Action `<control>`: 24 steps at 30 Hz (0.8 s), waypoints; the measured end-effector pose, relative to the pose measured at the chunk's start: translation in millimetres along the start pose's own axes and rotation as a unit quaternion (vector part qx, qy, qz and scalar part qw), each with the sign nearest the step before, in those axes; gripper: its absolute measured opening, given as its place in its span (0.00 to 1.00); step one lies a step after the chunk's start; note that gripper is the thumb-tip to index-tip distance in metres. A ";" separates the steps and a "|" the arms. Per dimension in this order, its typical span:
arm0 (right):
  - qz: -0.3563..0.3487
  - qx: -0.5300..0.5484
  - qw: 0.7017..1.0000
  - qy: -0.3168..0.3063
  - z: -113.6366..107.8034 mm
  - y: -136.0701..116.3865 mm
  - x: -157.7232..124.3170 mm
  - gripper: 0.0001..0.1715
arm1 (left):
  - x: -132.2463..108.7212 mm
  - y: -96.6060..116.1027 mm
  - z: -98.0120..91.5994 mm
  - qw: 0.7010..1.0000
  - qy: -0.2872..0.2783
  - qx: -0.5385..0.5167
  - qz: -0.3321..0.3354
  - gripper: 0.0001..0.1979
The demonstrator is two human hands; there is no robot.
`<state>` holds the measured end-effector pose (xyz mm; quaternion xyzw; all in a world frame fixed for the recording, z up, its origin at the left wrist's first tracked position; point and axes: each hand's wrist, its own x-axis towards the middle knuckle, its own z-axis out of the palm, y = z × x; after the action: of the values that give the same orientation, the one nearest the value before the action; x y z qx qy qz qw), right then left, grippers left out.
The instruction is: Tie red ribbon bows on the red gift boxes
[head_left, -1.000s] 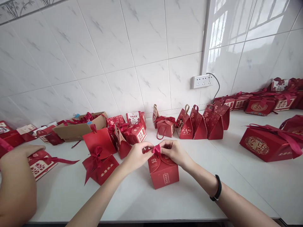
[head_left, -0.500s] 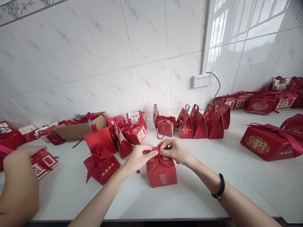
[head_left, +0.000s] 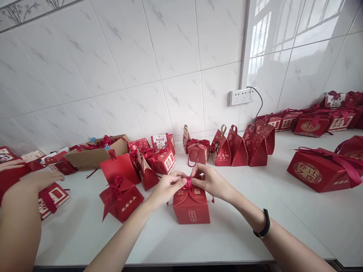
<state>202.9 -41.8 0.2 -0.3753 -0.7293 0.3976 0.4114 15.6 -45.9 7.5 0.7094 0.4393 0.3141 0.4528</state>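
Note:
A red gift box point(head_left: 190, 211) with gold characters stands on the white counter in front of me. On its top, where the curved flaps meet, is a dark pink ribbon point(head_left: 188, 184). My left hand point(head_left: 172, 189) pinches the ribbon from the left, thumb against fingers. From the right my right hand point(head_left: 208, 182) pinches it too, close beside the left. A ribbon end hangs at the box's right side. How the ribbon is looped between the fingertips is partly hidden.
Another person's arm point(head_left: 21, 215) reaches in at the left, beside a red box point(head_left: 55, 198). A red box with a bow point(head_left: 123, 202) stands left of my arms. Behind are a cardboard tray point(head_left: 93, 160) and several peaked boxes point(head_left: 239, 149). A large red box point(head_left: 323, 172) lies right.
The box between my hands has shifted and turned slightly to the left. My hands stay on the ribbon. At the left, the other person's hands have moved at the boxes there.

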 end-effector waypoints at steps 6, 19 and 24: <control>-0.024 -0.043 0.998 -0.039 -7.9 -5.2 -5.0 0.06 | -3.5 1.2 2.1 0.998 0.026 -0.049 -0.025 0.21; -0.012 0.070 0.997 -0.038 1.5 5.2 2.5 0.11 | -2.0 -12.1 -8.7 0.995 0.069 -0.048 -0.055 0.23; 0.018 0.085 0.996 -0.035 -1.1 10.3 9.4 0.13 | 14.0 -34.6 -15.6 0.993 0.079 -0.068 -0.062 0.23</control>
<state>202.6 -29.1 -5.7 -0.3378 -0.7001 0.4780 0.4091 -3.5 -20.4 -17.4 0.6212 0.4947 0.3695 0.4826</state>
